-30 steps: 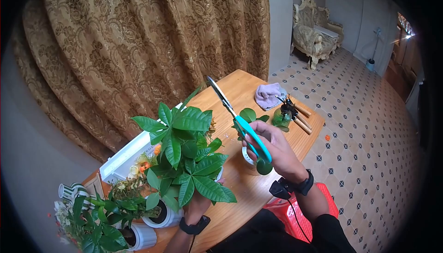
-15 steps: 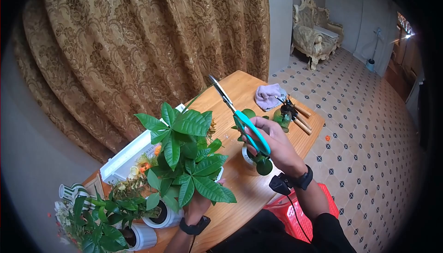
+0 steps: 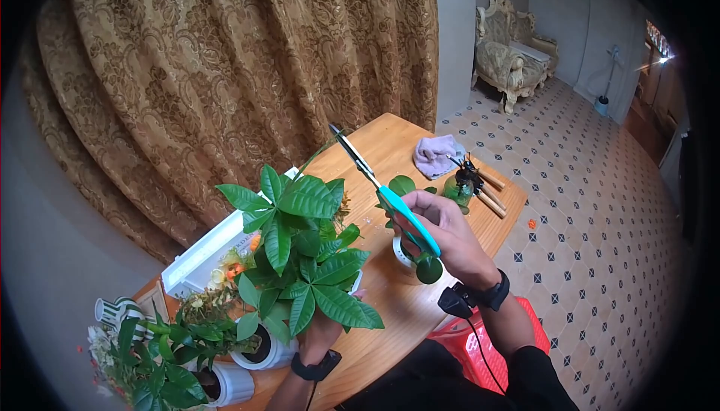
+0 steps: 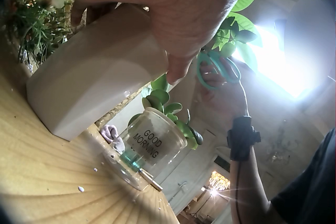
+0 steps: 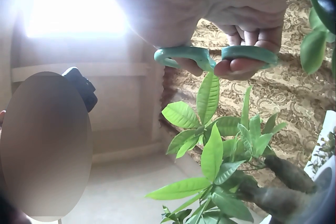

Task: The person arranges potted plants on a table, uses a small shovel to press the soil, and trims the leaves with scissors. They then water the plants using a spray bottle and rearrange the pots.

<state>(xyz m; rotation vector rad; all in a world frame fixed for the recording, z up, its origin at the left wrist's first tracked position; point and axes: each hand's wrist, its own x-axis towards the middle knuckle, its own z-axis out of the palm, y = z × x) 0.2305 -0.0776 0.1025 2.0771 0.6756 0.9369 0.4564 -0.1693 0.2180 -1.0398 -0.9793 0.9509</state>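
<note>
My left hand (image 3: pixel 321 337), partly hidden under leaves in the head view, holds a pale planter (image 4: pixel 94 74) by its upper part. Broad green leaves (image 3: pixel 307 261) of the plant in it spread over that hand. Raised to the right of these leaves, my right hand (image 3: pixel 448 237) holds scissors (image 3: pixel 405 220) with turquoise handles, fingers and thumb through the loops. Their blades point up and away, toward the curtain. Below the right hand stands a clear cup (image 4: pixel 152 140) lettered "GOOD MORNING", with a round-leaved plant (image 4: pixel 157 99) in it.
Two white pots (image 3: pixel 274 352) with plants stand at the table's near left, beside a white box (image 3: pixel 206 257) and artificial flowers (image 3: pixel 234 270). At the far right lie a lilac cloth (image 3: pixel 436 156) and wooden-handled tools (image 3: pixel 491 202) next to a green glass jar (image 3: pixel 457 190). A red stool (image 3: pixel 480 347) is below.
The scissors in my right hand have swung slightly right, then back left, their tip now a little further left. My left hand and the plant have stayed nearly still.
</note>
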